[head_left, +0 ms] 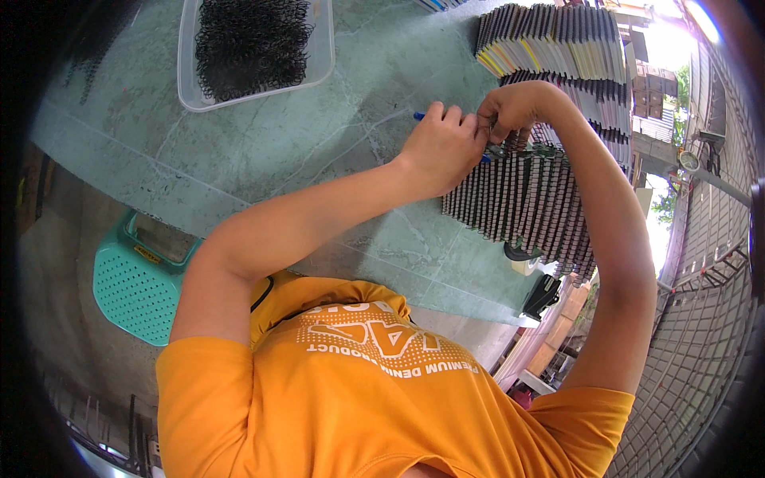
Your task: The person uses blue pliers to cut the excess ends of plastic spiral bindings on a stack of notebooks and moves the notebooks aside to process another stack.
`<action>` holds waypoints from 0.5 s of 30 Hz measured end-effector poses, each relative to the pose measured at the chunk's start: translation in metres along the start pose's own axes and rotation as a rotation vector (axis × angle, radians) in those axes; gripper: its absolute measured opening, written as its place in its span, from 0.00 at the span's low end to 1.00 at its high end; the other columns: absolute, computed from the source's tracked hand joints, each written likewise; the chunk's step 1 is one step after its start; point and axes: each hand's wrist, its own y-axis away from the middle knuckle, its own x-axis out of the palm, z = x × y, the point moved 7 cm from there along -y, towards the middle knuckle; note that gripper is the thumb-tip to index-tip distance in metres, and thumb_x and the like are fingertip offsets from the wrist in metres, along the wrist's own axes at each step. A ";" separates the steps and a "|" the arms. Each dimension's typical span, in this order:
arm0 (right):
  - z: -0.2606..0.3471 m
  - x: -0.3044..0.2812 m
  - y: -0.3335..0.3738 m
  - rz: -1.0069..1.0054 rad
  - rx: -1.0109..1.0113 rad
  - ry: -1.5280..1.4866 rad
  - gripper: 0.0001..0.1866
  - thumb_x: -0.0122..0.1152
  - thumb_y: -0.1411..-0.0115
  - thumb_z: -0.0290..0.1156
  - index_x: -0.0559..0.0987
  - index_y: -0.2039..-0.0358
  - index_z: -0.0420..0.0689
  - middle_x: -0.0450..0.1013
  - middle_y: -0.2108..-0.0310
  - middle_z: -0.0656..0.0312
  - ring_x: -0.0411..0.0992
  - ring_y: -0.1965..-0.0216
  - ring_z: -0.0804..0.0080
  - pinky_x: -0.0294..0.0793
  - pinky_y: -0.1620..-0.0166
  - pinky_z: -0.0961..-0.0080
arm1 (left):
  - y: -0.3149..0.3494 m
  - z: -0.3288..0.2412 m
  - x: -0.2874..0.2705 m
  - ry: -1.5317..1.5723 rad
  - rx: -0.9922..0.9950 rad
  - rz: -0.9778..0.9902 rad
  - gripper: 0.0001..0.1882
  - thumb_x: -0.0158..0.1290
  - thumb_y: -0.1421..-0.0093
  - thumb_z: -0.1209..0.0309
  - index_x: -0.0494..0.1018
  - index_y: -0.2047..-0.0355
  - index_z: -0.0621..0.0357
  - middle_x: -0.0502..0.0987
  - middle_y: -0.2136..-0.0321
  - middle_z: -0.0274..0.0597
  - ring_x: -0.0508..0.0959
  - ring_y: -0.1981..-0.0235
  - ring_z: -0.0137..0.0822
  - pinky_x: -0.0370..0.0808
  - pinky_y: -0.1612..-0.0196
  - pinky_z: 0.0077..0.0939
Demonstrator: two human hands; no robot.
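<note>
My left hand point(446, 151) is closed around a blue-handled hand tool point(419, 116); a bit of blue shows on either side of the fist, and its working end is mostly hidden. Right beside it, my right hand point(518, 109) is bent down with its fingers pinched together near the tool. What those fingertips hold is too small to make out. Both hands are over the far edge of a stack of spiral-bound notebooks point(518, 203), whose dark coil bindings face up in long rows.
A clear plastic bin point(325, 60) of black binding coils point(251, 48) stands at the far left of the green marbled table point(239, 151). More stacked notebooks point(550, 40) rise at the far right. Tape point(523, 266) and a black device point(543, 296) lie near the right edge. A turquoise stool point(139, 279) stands left.
</note>
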 end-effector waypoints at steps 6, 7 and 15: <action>-0.004 0.000 0.000 -0.006 0.010 -0.005 0.10 0.57 0.51 0.21 0.74 0.65 0.36 0.72 0.69 0.58 0.72 0.70 0.70 0.80 0.68 0.70 | -0.002 0.003 0.014 0.149 -0.057 0.146 0.13 0.52 0.59 0.71 0.70 0.70 0.56 0.70 0.75 0.38 0.72 0.71 0.39 0.66 0.69 0.30; -0.006 -0.002 0.001 -0.009 0.018 0.020 0.09 0.57 0.51 0.21 0.75 0.66 0.37 0.72 0.70 0.59 0.72 0.70 0.71 0.80 0.68 0.71 | 0.000 0.004 0.011 0.165 -0.055 0.125 0.13 0.53 0.60 0.71 0.69 0.70 0.56 0.70 0.75 0.39 0.71 0.71 0.39 0.66 0.68 0.30; -0.005 -0.005 0.012 -0.042 0.084 0.136 0.07 0.60 0.53 0.24 0.75 0.71 0.42 0.72 0.72 0.65 0.71 0.70 0.76 0.78 0.68 0.74 | -0.002 0.001 -0.015 0.037 -0.018 -0.030 0.14 0.54 0.62 0.71 0.69 0.71 0.58 0.69 0.74 0.40 0.70 0.69 0.40 0.64 0.66 0.32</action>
